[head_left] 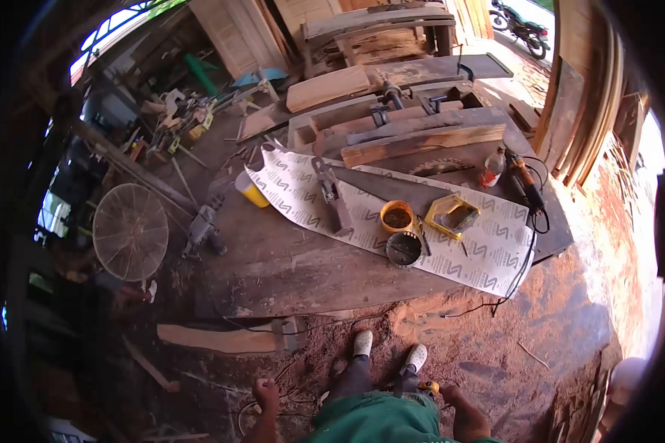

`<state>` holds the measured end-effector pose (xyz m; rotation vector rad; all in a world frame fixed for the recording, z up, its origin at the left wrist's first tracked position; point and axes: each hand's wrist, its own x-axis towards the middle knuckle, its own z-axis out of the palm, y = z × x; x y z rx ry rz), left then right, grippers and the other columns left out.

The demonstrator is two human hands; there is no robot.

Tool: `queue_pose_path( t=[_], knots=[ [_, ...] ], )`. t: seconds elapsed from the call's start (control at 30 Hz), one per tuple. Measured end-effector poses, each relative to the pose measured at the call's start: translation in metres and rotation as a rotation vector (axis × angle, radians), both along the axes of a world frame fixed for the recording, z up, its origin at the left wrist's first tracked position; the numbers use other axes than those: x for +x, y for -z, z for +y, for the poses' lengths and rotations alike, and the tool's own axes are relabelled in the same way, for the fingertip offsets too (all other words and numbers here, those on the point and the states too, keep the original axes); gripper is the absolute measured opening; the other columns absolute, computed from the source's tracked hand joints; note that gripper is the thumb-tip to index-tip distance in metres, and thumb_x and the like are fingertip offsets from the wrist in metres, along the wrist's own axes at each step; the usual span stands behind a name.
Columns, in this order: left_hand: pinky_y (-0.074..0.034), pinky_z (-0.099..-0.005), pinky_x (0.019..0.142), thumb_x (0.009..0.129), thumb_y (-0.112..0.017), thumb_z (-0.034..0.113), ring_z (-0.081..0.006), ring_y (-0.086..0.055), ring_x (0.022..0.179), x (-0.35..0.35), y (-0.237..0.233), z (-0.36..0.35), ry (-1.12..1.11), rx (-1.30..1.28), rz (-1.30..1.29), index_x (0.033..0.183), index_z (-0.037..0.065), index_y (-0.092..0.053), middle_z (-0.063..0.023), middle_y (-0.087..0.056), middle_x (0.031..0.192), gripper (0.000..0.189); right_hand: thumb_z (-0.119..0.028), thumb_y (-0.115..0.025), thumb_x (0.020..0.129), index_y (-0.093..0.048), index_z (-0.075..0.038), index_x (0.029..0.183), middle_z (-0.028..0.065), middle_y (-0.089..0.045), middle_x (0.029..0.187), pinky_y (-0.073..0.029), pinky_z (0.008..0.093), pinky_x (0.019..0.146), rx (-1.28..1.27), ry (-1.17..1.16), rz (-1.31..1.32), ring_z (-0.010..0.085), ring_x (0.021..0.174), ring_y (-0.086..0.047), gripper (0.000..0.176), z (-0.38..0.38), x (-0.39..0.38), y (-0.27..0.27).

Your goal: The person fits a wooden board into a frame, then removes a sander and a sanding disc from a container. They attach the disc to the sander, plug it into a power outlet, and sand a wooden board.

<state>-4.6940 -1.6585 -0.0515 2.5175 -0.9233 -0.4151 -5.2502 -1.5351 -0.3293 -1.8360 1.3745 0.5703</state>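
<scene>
Red dirt floor (495, 347) lies beneath both hands. The left hand (266, 393) is curled shut beside a thin cable (295, 399). The right hand (457, 406) sits just behind a small yellow object (428, 386); its grip is unclear. Well ahead, the table (288, 266) carries a handsaw (414, 198).

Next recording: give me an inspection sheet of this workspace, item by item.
Surface: wooden workbench, dusty, partly covered by a patterned sheet.
Job's things: small yellow object beside the right hand; too small to identify.
Clutter: handsaw, yellow cup, open tins, planks, power tool.
Hands: left hand and right hand low by the legs; grip unclear.
Cables: black cord hanging off the bench edge; thin cable on the ground.
Surroundings: fan guard, motorcycle.
</scene>
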Motion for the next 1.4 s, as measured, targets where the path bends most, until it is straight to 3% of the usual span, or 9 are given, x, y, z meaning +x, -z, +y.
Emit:
queue_pose_path(
  t=[0.1, 0.27, 0.43, 0.73, 0.93, 0.97, 1.03, 1.13, 1.4],
  knots=[
    [-0.047, -0.0436, 0.070, 0.079, -0.056, 0.011, -0.0351, -0.060, 0.078, 0.031, 0.036, 0.122, -0.033, 0.093, -0.160, 0.071, 0.002, -0.064, -0.0172, -0.061, 0.080, 0.014, -0.048, -0.045, 0.091, -0.064, -0.018, 0.113, 0.0193, -0.067, 0.095, -0.051, 0.0453, 0.080, 0.470, 0.032, 0.088, 0.0366, 0.092, -0.065, 0.042, -0.003, -0.031, 0.043],
    [-0.051, -0.0431, 0.071, 0.077, -0.057, 0.017, -0.0313, -0.063, 0.079, 0.010, 0.121, 0.275, 0.233, 0.762, -0.220, 0.068, 0.009, -0.063, -0.0122, -0.064, 0.077, 0.013, -0.028, -0.059, 0.081, -0.062, -0.026, 0.117, 0.0104, -0.069, 0.085, -0.052, 0.0476, 0.075, -0.036, -0.469, 0.184, 0.0287, 0.086, -0.068, 0.036, -0.128, -0.046, 0.002],
    [-0.051, -0.0386, 0.063, 0.073, -0.057, 0.015, -0.0252, -0.062, 0.078, -0.053, 0.151, 0.297, 0.124, 0.501, -0.067, 0.070, 0.011, -0.062, -0.0078, -0.060, 0.078, 0.007, -0.040, -0.064, 0.079, -0.063, -0.005, 0.110, 0.0227, -0.066, 0.103, -0.049, 0.0443, 0.088, -0.051, 0.032, 0.089, 0.0375, 0.101, -0.061, 0.046, -0.267, 0.043, -0.096],
    [-0.053, -0.0445, 0.077, 0.079, -0.059, 0.025, -0.0371, -0.065, 0.083, -0.083, 0.159, 0.240, -0.798, -0.101, 0.414, 0.081, 0.008, -0.070, -0.0194, -0.068, 0.086, 0.020, -0.022, -0.062, 0.091, -0.062, -0.005, 0.105, 0.0160, -0.068, 0.088, -0.050, 0.0409, 0.066, -0.355, -0.647, -1.011, 0.0279, 0.078, -0.065, 0.022, -0.371, 0.401, -0.227],
    [-0.049, -0.0385, 0.057, 0.076, -0.064, 0.021, -0.0199, -0.064, 0.063, -0.133, 0.183, 0.295, -1.354, -0.290, 0.562, 0.069, 0.007, -0.066, -0.0125, -0.066, 0.066, 0.016, -0.016, -0.055, 0.092, -0.059, -0.002, 0.092, 0.0149, -0.058, 0.084, -0.047, 0.0413, 0.063, -0.556, -0.690, -0.977, 0.0326, 0.079, -0.057, 0.015, -0.428, 0.559, -0.237],
    [-0.051, -0.0424, 0.062, 0.072, -0.064, 0.021, -0.0221, -0.064, 0.067, -0.166, 0.247, 0.327, -1.032, -0.292, 0.331, 0.083, 0.016, -0.071, -0.0067, -0.065, 0.068, 0.014, -0.017, -0.053, 0.092, -0.058, -0.001, 0.097, 0.0197, -0.058, 0.094, -0.046, 0.0474, 0.071, -1.001, -1.057, -0.793, 0.0387, 0.086, -0.056, 0.018, -0.460, 0.574, -0.226],
    [-0.041, -0.0524, 0.050, 0.085, -0.059, 0.025, -0.0237, -0.061, 0.058, -0.203, 0.265, 0.349, -0.547, 0.573, -0.117, 0.074, 0.014, -0.067, -0.0085, -0.064, 0.064, 0.018, -0.020, -0.049, 0.094, -0.057, 0.000, 0.098, 0.0238, -0.058, 0.101, -0.043, 0.0518, 0.080, -0.817, -0.345, -0.591, 0.0431, 0.090, -0.055, 0.023, -0.463, 0.590, -0.250],
    [-0.045, -0.0459, 0.054, 0.080, -0.057, 0.025, -0.0182, -0.061, 0.059, -0.248, 0.244, 0.349, -0.612, 0.815, 0.149, 0.070, 0.014, -0.067, -0.0062, -0.064, 0.063, 0.018, -0.031, -0.046, 0.094, -0.054, -0.001, 0.103, 0.0238, -0.059, 0.102, -0.044, 0.0506, 0.079, -0.936, -0.031, -0.368, 0.0419, 0.093, -0.056, 0.032, -0.509, 0.577, -0.188],
    [-0.046, -0.0508, 0.065, 0.084, -0.056, 0.023, -0.0276, -0.063, 0.077, -0.011, 0.244, 0.308, -1.129, 0.131, 0.453, 0.088, 0.010, -0.067, -0.0098, -0.066, 0.083, 0.018, -0.030, -0.043, 0.093, -0.054, -0.003, 0.099, 0.0176, -0.054, 0.094, -0.044, 0.0465, 0.080, -1.136, 0.045, -0.211, 0.0351, 0.092, -0.055, 0.030, -0.473, 0.583, -0.203]
  ],
)
